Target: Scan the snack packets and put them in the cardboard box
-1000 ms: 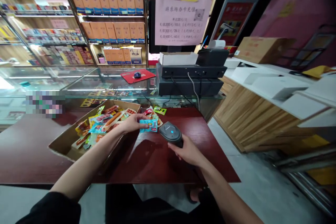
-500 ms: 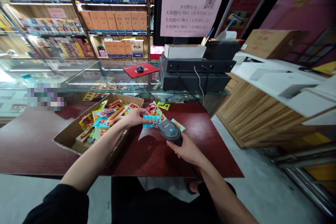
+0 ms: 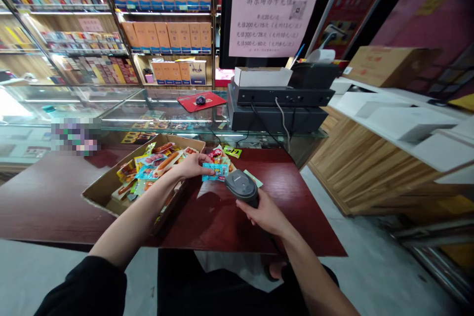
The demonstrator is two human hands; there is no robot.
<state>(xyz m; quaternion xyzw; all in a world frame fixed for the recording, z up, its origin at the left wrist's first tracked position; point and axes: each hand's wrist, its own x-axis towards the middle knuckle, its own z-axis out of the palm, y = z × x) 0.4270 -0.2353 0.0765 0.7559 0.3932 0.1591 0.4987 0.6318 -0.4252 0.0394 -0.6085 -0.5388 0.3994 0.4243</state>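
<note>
Between its thumb and fingers, my left hand (image 3: 193, 165) pinches a blue snack packet (image 3: 217, 172) just right of the cardboard box. My right hand (image 3: 268, 211) is wrapped round the handle of a dark grey barcode scanner (image 3: 242, 185), whose head points at the packet from close by. In the open cardboard box (image 3: 98, 192) lie many wrapped sausages (image 3: 168, 163) and other small snack packets, partly hidden by my left forearm. Behind the blue packet sits a small pile with a red packet (image 3: 216, 153). A pale green packet (image 3: 253, 177) lies partly behind the scanner.
A green packet (image 3: 232, 151) lies near the back of the dark red table (image 3: 296, 207). Behind stand a glass counter, a black cash drawer (image 3: 277, 117) and a monitor with a pink notice (image 3: 272, 19). A red mat (image 3: 202, 100) holds a mouse.
The blue light on top of the scanner has gone out. The whole view has shifted slightly; both hands keep nearly the same places and the same holds.
</note>
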